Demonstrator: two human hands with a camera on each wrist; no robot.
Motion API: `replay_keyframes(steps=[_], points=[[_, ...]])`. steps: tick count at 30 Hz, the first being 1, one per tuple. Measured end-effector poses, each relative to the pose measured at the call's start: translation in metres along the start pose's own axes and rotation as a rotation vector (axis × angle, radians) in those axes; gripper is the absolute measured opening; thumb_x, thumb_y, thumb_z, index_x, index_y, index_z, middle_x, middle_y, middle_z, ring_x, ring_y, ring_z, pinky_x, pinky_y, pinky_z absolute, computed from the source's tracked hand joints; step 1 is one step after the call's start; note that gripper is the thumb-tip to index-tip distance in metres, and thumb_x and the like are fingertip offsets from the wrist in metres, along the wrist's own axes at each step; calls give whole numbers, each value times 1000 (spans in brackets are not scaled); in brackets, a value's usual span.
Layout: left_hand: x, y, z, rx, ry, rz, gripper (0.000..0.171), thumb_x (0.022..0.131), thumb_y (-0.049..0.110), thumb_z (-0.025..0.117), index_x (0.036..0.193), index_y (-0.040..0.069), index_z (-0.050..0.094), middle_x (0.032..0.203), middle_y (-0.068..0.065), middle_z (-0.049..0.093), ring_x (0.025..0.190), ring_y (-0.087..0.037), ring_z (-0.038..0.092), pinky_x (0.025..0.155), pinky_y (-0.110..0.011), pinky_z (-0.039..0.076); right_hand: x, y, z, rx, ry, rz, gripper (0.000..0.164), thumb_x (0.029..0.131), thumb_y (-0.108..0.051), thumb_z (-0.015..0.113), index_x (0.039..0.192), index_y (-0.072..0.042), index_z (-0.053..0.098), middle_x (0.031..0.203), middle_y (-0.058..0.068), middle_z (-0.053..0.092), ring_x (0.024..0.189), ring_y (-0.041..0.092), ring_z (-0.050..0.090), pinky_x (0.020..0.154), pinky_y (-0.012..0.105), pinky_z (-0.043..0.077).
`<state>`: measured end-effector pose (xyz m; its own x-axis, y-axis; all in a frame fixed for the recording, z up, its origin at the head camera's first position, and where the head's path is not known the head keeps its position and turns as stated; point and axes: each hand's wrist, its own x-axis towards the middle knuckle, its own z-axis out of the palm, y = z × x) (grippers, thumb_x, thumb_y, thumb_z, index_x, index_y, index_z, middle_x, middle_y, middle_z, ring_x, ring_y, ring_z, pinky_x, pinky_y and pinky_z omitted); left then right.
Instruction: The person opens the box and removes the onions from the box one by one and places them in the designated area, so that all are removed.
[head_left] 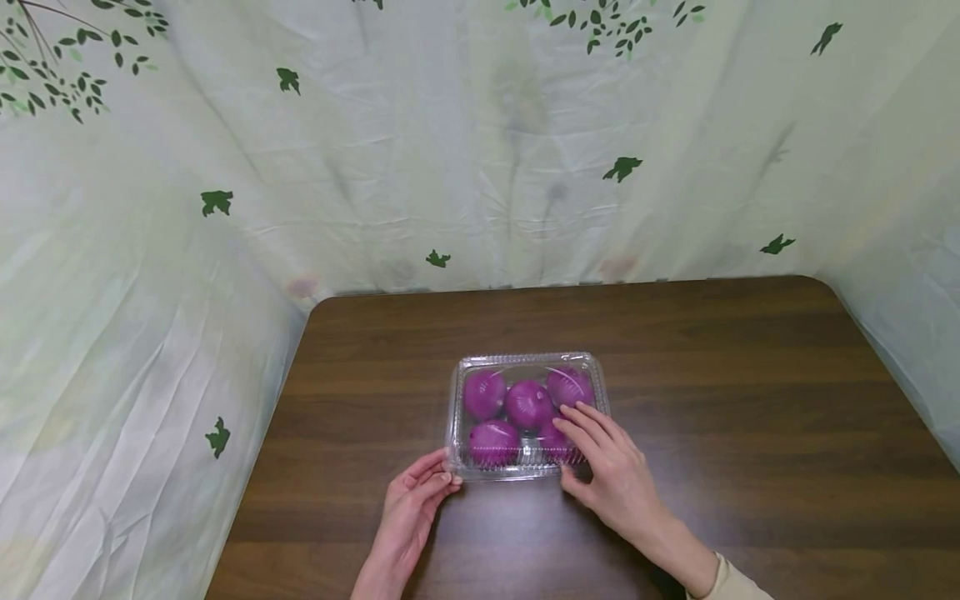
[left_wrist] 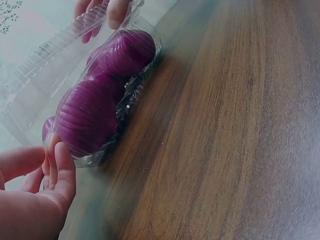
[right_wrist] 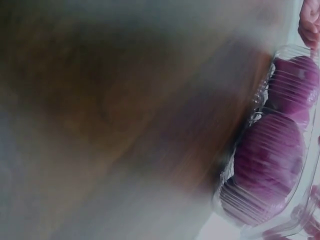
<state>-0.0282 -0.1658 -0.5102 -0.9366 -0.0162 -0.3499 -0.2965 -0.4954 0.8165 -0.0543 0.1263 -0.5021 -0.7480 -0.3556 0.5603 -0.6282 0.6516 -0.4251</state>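
Note:
A clear plastic clamshell box [head_left: 517, 476] lies on the table with several glossy, round purple things [head_left: 528, 405] inside. Their exact kind is hard to tell through the ribbed plastic. At its front left corner, my left hand [head_left: 416, 504] holds the edge between thumb and fingers [left_wrist: 65, 167]. My right hand [head_left: 618, 479] grips the front right corner, fingers over the lid and thumb at the front rim. That hand partly covers the purple thing at front right. In the right wrist view the box [right_wrist: 240, 212] shows at the right side, and most of the frame is blurred.
The box stands on a dark brown wooden table [head_left: 750, 400] with rounded back corners. Behind it and at both sides hangs pale cloth [head_left: 450, 167] printed with green leaves. A light sleeve [head_left: 727, 582] covers the right forearm.

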Motion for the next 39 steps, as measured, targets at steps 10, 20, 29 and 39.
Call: replay_keyframes(steps=[10, 20, 29, 39], points=[[0, 0, 0, 4, 12, 2, 30, 85, -17, 57, 112, -8, 66, 91, -10, 67, 79, -19, 65, 78, -31, 56, 2, 2, -5, 35, -7, -39, 57, 73, 6, 57, 128, -9, 64, 138, 12, 56, 129, 34, 48, 84, 48, 54], [-1, -1, 1, 39, 6, 19, 34, 84, -17, 58, 117, -13, 61, 90, -10, 67, 78, -18, 66, 77, -30, 56, 8, 4, -16, 29, -49, -11, 62, 72, 17, 65, 129, -9, 63, 139, 10, 56, 130, 29, 48, 95, 41, 49], [-1, 4, 7, 272, -36, 95, 57, 83, -15, 56, 139, -9, 45, 106, -18, 59, 82, -18, 65, 79, -32, 56, 14, 10, -27, 36, -57, -40, 56, 74, 7, 63, 126, -12, 65, 138, 8, 56, 126, 28, 52, 54, 19, 52], [9, 8, 5, 1035, -112, 408, 65, 88, 17, 74, 147, 13, 46, 152, -5, 37, 131, -27, 45, 98, -46, 47, 31, 18, -52, 147, -82, -8, 54, 73, -9, 79, 124, -11, 61, 134, 4, 56, 122, 22, 52, 103, 21, 40]])
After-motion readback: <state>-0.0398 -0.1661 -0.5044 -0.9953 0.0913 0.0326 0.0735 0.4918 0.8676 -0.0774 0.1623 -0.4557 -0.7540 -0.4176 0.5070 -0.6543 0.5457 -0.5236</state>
